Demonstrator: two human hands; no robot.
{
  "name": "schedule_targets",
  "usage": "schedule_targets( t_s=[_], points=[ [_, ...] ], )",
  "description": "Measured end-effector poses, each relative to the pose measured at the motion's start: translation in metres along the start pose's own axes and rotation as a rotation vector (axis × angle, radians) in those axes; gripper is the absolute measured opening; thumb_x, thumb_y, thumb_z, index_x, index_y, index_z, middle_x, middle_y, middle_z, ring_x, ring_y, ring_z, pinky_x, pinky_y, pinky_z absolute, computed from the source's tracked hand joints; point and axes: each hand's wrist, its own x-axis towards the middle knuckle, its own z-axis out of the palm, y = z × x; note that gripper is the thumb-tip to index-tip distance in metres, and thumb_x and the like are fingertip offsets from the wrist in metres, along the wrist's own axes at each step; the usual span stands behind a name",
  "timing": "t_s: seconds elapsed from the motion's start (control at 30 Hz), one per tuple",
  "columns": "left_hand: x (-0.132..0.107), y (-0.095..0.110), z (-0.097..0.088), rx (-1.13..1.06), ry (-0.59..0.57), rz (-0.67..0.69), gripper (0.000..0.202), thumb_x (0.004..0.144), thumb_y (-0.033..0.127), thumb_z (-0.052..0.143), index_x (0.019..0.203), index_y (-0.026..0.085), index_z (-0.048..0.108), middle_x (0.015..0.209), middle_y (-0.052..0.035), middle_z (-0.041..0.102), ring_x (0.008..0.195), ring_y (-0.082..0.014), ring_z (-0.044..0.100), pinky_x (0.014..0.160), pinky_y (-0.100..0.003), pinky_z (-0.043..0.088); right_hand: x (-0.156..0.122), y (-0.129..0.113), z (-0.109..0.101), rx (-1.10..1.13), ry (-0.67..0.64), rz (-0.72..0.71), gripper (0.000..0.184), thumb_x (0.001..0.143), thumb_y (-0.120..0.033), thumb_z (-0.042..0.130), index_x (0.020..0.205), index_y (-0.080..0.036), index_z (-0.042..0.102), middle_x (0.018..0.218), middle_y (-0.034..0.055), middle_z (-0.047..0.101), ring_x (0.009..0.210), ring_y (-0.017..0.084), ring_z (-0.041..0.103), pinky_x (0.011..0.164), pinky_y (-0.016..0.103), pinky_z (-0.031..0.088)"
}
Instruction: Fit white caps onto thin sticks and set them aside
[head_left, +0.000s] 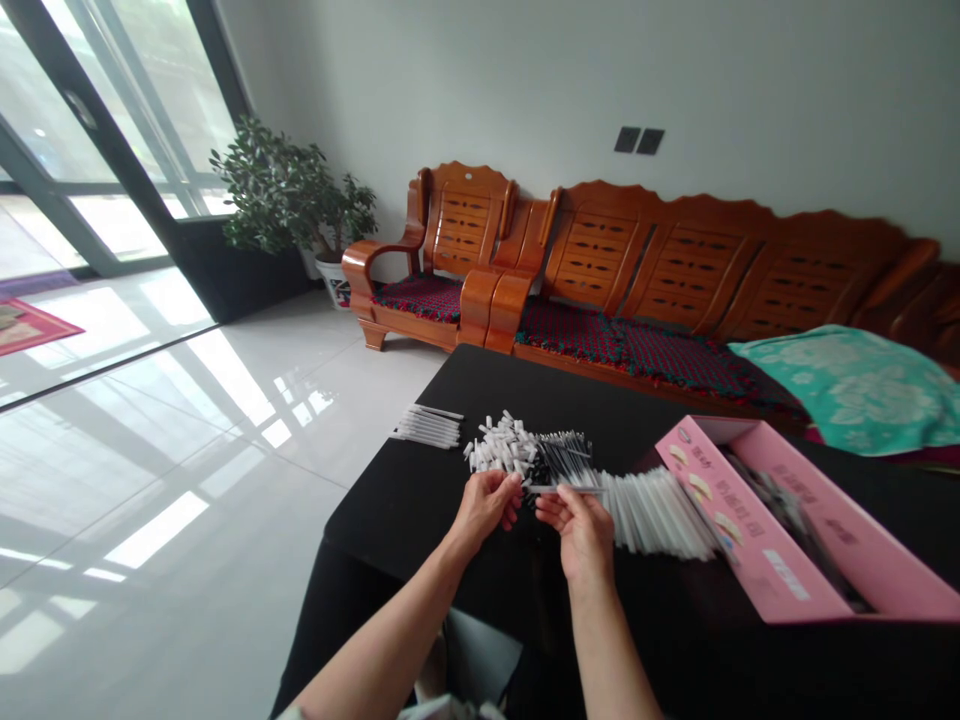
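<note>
My left hand has its fingers curled at the edge of a heap of small white caps on a black table; what it pinches is too small to name. My right hand pinches a thin dark stick held level, pointing right. Behind both hands lies a bundle of dark thin sticks. A fanned row of white tubes spreads to the right of my right hand.
A small bundle of white tubes lies near the table's far left edge. An open pink box sits on the right. Behind stand a wooden sofa, an armchair and a potted plant. Shiny tiled floor lies left.
</note>
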Motion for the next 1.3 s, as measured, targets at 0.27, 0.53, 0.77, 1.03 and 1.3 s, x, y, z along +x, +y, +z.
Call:
schedule_targets(
  t_s=[0.27,0.53,0.77,1.03,1.3],
  points=[
    [0.0004,-0.0012,-0.0005,-0.037,-0.004,0.009,0.042,0.067,0.05,0.077,0.074,0.012,0.06,0.056,0.0,0.059,0.044,-0.0096,0.055,0.04,-0.018,0.046,-0.0006,0.0007,-0.0002,-0.012,0.004,0.004,0.035,0.053,-0.026,0.084,0.075,-0.012,0.061,0.06,0.0084,0.072,0.052,0.021,0.07,0.045,0.026,0.058],
    [0.0003,-0.0046,-0.0021,-0.008,-0.037,-0.023,0.044,0.065,0.052,0.077,0.068,0.012,0.058,0.052,0.0008,0.057,0.04,-0.0082,0.051,0.036,-0.017,0.042,0.0003,0.0029,-0.0006,-0.031,0.004,0.008,0.035,0.053,-0.028,0.085,0.074,-0.013,0.061,0.059,0.0075,0.072,0.051,0.021,0.07,0.045,0.026,0.058],
    [0.0,-0.0039,-0.0029,0.026,-0.03,-0.053,0.047,0.074,0.057,0.068,0.07,0.011,0.06,0.058,-0.002,0.06,0.04,-0.0084,0.052,0.034,-0.018,0.042,0.0016,0.0041,-0.0028,-0.041,-0.006,0.009,0.035,0.053,-0.028,0.085,0.075,-0.013,0.061,0.06,0.0083,0.073,0.052,0.021,0.07,0.045,0.026,0.058],
    [0.002,-0.0051,-0.0034,-0.008,-0.005,-0.042,0.043,0.069,0.052,0.075,0.074,0.012,0.06,0.058,-0.0004,0.06,0.042,-0.0089,0.053,0.037,-0.019,0.046,-0.0001,0.0024,-0.0003,-0.046,0.0,0.008,0.035,0.053,-0.029,0.085,0.073,-0.013,0.061,0.06,0.0078,0.073,0.051,0.021,0.07,0.044,0.026,0.058],
    [0.0029,-0.0056,-0.0025,-0.045,-0.029,-0.043,0.043,0.063,0.049,0.08,0.068,0.012,0.059,0.055,-0.0012,0.06,0.042,-0.0091,0.053,0.038,-0.019,0.044,-0.0003,0.0019,0.0004,-0.045,0.004,0.008,0.033,0.052,-0.027,0.084,0.072,-0.013,0.061,0.059,0.0075,0.072,0.051,0.021,0.07,0.044,0.026,0.058]
  ],
)
